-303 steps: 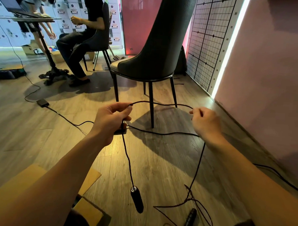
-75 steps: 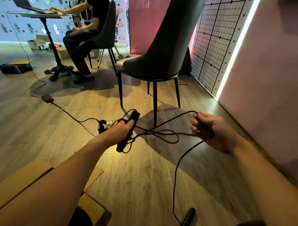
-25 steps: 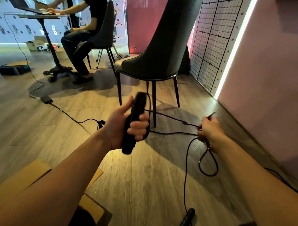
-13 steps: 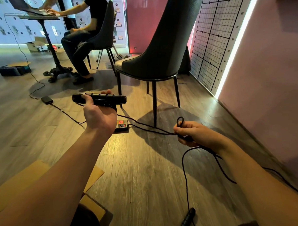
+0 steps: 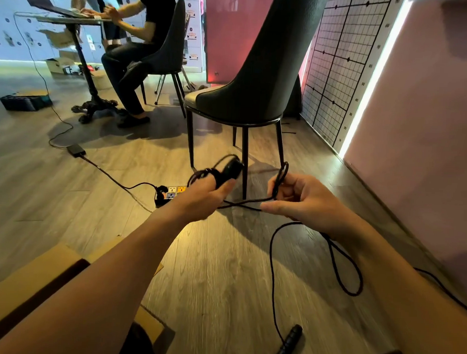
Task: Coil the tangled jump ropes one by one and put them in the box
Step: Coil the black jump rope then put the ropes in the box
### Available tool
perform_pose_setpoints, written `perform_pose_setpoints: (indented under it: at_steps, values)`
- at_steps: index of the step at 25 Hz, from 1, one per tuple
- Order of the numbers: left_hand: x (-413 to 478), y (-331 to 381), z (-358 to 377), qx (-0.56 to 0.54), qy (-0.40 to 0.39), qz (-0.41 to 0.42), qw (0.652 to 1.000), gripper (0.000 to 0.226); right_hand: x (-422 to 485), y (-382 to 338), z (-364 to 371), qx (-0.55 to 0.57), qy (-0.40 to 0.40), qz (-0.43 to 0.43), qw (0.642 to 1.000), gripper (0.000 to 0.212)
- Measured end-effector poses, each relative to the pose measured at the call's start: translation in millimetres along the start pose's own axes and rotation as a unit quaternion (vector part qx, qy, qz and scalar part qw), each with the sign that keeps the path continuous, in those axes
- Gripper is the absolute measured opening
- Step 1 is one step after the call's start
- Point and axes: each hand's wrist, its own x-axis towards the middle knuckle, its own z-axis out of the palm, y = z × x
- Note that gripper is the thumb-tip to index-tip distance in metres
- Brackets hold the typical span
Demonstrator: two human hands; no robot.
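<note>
Black rope (image 5: 270, 256), thin and braided, one length in work at mid-frame.

Left hand (image 5: 207, 191): fingers curled round a handle (image 5: 231, 170), a few turns of rope bunched at its top. The handle is blurred and I cannot count the turns.

Right hand (image 5: 306, 204): thumb and fingers pinch the rope, and a small loop stands up above the knuckles. Two strands cross in the gap between the hands.

Below the right wrist the rope drops in a long slack bight and a wider loop to the right, both loose over the wooden floor (image 5: 222, 283). The second handle (image 5: 289, 342) lies on the floor at the bottom edge, right of centre, with the rope running up from it.

Progress, as a judgement: early in coiling this rope. Only a short part is gathered at the left hand. Most of the length and the far handle are not yet taken in. Nothing in hand is ready to stow.

A thin dark line at the far right edge may be another rope; cannot tell.

Box (image 5: 35, 270): cardboard, lower left of the frame, flaps open. The left forearm covers most of the opening and only a dark slot shows. Contents cannot be told, and no coiled rope is visible in it.

Nearby: a chair (image 5: 252, 84) stands upper centre, a power strip (image 5: 170, 195) just left of the left hand.
</note>
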Motion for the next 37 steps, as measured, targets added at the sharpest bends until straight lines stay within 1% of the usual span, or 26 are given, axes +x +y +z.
perform_pose_setpoints:
  at_steps: [2, 3, 5, 6, 8, 11, 13, 15, 17, 20, 22, 24, 26, 28, 29, 30, 32, 35, 37]
  values:
    - [-8.4, 10.0, 6.1, 0.03, -0.124, -0.045, 0.991, 0.081, 1.2, 3.5, 0.4, -0.039, 0.052, -0.044, 0.997, 0.018]
    - [-13.3, 16.5, 9.4, 0.021, -0.19, -0.062, 0.98, 0.088, 1.8, 5.3, -0.2, -0.056, 0.079, -0.057, 0.994, 0.018]
    - [-21.9, 32.0, 15.5, -0.026, -0.296, -0.084, 0.951, 0.086, 2.5, 9.9, -3.8, -0.095, 0.138, -0.065, 0.984, 0.02]
    - [-25.7, 38.1, 16.6, -0.049, -0.33, -0.081, 0.939, 0.081, 2.6, 12.9, -6.2, -0.127, 0.164, -0.061, 0.976, 0.021]
    - [-30.0, 45.0, 15.8, -0.089, -0.357, -0.059, 0.928, 0.073, 1.4, 20.5, -12.2, -0.198, 0.197, -0.042, 0.959, 0.022]
    - [-27.7, 46.9, 10.2, -0.145, -0.327, -0.043, 0.933, 0.073, -0.7, 28.9, -20.5, -0.24, 0.205, -0.038, 0.948, 0.018]
    - [-22.3, 41.5, 6.2, -0.128, -0.275, -0.043, 0.952, 0.073, -0.1, 28.9, -21.9, -0.263, 0.185, -0.042, 0.946, 0.015]
    - [-15.2, 31.8, 3.8, -0.042, -0.212, -0.02, 0.976, 0.075, 2.5, 27.4, -20.2, -0.281, 0.171, -0.033, 0.944, 0.018]
    - [-9.8, 24.7, 5.2, 0.076, -0.162, 0.021, 0.984, 0.078, 4.5, 27.2, -18.1, -0.262, 0.17, -0.003, 0.95, 0.023]
    - [-3.3, 22.1, 5.0, 0.205, -0.097, 0.049, 0.973, 0.076, 3.8, 25.9, -21.8, -0.205, 0.188, 0.031, 0.96, 0.024]
    - [0.9, 19.1, -2.3, 0.276, -0.045, 0.056, 0.958, 0.07, 0.6, 26.1, -30.9, -0.207, 0.213, 0.042, 0.954, 0.027]
    - [2.5, 12.2, -11.3, 0.323, -0.015, 0.038, 0.945, 0.073, -3.5, 29.8, -41.3, -0.217, 0.235, 0.053, 0.946, 0.032]
    - [0.4, 1.3, -14.6, 0.313, -0.008, -0.003, 0.95, 0.069, -8.9, 31.2, -45.3, -0.218, 0.212, 0.048, 0.951, 0.03]
    - [-4.1, -2.5, -13.6, 0.27, -0.014, -0.036, 0.962, 0.058, -12.7, 31.8, -42.5, -0.222, 0.147, 0.023, 0.964, 0.016]
    - [-4.4, -2.6, -13.1, 0.26, -0.018, -0.035, 0.965, 0.053, -13.1, 33.4, -41.3, -0.225, 0.124, 0.011, 0.966, 0.011]
    - [-4.0, -2.6, -12.6, 0.257, -0.021, -0.034, 0.966, 0.051, -12.8, 35.4, -41.4, -0.23, 0.119, 0.003, 0.966, 0.008]
    - [-2.3, -3.6, -11.9, 0.256, -0.018, -0.04, 0.966, 0.054, -11.2, 38.5, -42.7, -0.263, 0.146, -0.005, 0.954, 0.01]
    - [0.0, -5.0, -8.1, 0.251, -0.011, -0.052, 0.967, 0.064, -7.9, 37.8, -40.0, -0.321, 0.193, -0.015, 0.927, 0.026]
    - [-0.2, -2.3, -8.3, 0.246, 0.004, -0.066, 0.967, 0.065, -6.6, 35.7, -39.3, -0.342, 0.206, -0.014, 0.917, 0.034]
